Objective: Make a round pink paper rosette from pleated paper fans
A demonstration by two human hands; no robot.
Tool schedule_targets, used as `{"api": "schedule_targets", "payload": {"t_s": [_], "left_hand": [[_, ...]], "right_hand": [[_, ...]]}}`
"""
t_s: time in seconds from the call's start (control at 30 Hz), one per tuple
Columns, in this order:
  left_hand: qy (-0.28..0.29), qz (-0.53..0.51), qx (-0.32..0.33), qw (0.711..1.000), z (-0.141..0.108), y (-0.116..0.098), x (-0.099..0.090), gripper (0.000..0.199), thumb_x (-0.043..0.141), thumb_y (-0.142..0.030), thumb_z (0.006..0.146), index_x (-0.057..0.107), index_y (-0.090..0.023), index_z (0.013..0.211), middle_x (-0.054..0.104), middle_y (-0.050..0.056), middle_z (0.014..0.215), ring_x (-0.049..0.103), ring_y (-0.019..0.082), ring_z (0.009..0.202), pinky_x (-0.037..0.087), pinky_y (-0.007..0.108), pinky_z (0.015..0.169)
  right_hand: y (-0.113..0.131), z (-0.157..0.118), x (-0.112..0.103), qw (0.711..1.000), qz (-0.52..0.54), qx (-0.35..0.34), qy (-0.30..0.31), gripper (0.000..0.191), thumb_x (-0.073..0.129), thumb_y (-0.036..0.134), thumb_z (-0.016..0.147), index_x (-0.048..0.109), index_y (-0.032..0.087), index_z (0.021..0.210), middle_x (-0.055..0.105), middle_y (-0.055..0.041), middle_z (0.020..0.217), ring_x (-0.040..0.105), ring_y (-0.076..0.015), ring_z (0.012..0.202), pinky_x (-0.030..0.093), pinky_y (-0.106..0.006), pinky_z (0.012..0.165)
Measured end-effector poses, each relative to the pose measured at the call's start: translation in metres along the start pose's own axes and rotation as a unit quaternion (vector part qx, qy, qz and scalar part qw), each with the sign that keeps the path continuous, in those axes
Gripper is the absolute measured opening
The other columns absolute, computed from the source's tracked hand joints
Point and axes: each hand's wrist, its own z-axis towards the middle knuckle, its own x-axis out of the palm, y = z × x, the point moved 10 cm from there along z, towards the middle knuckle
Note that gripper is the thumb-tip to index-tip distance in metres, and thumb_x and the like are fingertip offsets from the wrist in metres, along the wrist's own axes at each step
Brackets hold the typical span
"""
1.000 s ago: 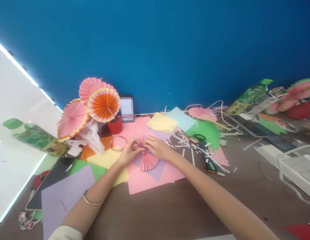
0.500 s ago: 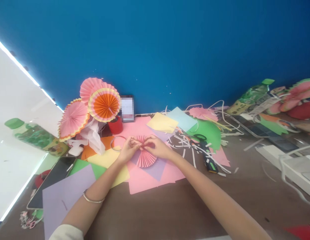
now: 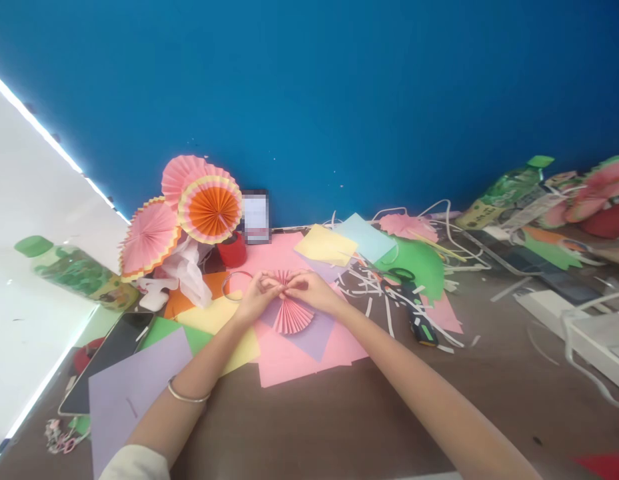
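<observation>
Two hands meet — the left hand point(image 3: 262, 293) and the right hand point(image 3: 312, 292) pinching the middle of a pleated pink fan point(image 3: 293, 316) above purple paper point(image 3: 316, 338). Outward: a metal ring point(image 3: 223, 285) at nine o'clock, a red holder point(image 3: 233, 252) at ten, a light-blue sheet point(image 3: 366, 236) at two, white strips point(image 3: 368, 283) at three.

I have my left hand point(image 3: 258, 298) and right hand point(image 3: 315, 293) close together mid-frame, fingers point(image 3: 296, 283) pinched, forearms point(image 3: 414, 373) angled in from below.
</observation>
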Motion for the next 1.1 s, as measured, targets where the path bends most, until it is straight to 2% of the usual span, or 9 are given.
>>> {"api": "schedule_targets", "payload": {"t_s": [0.2, 0.37, 0.63, 0.83, 1.1], "left_hand": [[-0.002, -0.032, -0.013, 0.999, -0.001, 0.0, -0.001, 0.035, 0.068, -0.028, 0.069, 0.045, -0.018, 0.094, 0.061, -0.004, 0.061, 0.06, 0.01, 0.06, 0.047, 0.025, 0.069], [-0.007, -0.067, -0.037, 0.997, -0.003, 0.002, -0.002, 0.047, 0.069, -0.026, 0.069, 0.047, -0.016, 0.109, 0.061, -0.004, 0.062, 0.059, 0.009, 0.06, 0.045, 0.023, 0.069], [0.012, -0.151, -0.068, 0.986, -0.005, 0.005, 0.003, 0.066, 0.07, -0.022, 0.069, 0.039, -0.015, 0.127, 0.062, -0.002, 0.061, 0.059, 0.009, 0.062, 0.046, 0.023, 0.07], [0.022, -0.168, -0.06, 0.984, -0.006, 0.002, 0.006, 0.071, 0.069, -0.022, 0.071, 0.034, -0.016, 0.132, 0.061, -0.003, 0.059, 0.057, 0.008, 0.058, 0.045, 0.02, 0.067], [0.025, -0.185, -0.073, 0.98, -0.007, 0.001, 0.008, 0.08, 0.071, -0.021, 0.068, 0.028, -0.017, 0.136, 0.061, -0.004, 0.058, 0.055, 0.006, 0.057, 0.043, 0.019, 0.066]], "right_hand": [[-0.002, 0.002, 0.001, 0.998, 0.064, 0.002, 0.011, 0.015, 0.061, 0.028, 0.073, 0.071, 0.017, 0.071, 0.063, -0.0048, 0.086, 0.059, -0.0166, 0.083, 0.044, -0.029, 0.078], [-0.002, 0.003, 0.004, 0.993, 0.112, 0.024, 0.036, 0.017, 0.064, 0.032, 0.072, 0.071, 0.017, 0.076, 0.064, -0.0052, 0.087, 0.059, -0.018, 0.088, 0.042, -0.031, 0.083], [0.006, 0.004, 0.01, 0.982, 0.145, 0.066, 0.098, 0.029, 0.066, 0.041, 0.068, 0.071, 0.013, 0.077, 0.065, -0.0082, 0.09, 0.059, -0.0191, 0.088, 0.044, -0.032, 0.082], [-0.002, 0.007, 0.006, 0.982, 0.147, 0.094, 0.073, 0.034, 0.067, 0.044, 0.066, 0.071, 0.013, 0.079, 0.066, -0.0101, 0.094, 0.061, -0.0198, 0.085, 0.046, -0.033, 0.079], [0.004, 0.005, 0.007, 0.982, 0.14, 0.094, 0.079, 0.034, 0.068, 0.043, 0.064, 0.071, 0.013, 0.079, 0.068, -0.0085, 0.088, 0.061, -0.0189, 0.085, 0.046, -0.032, 0.08]]}}
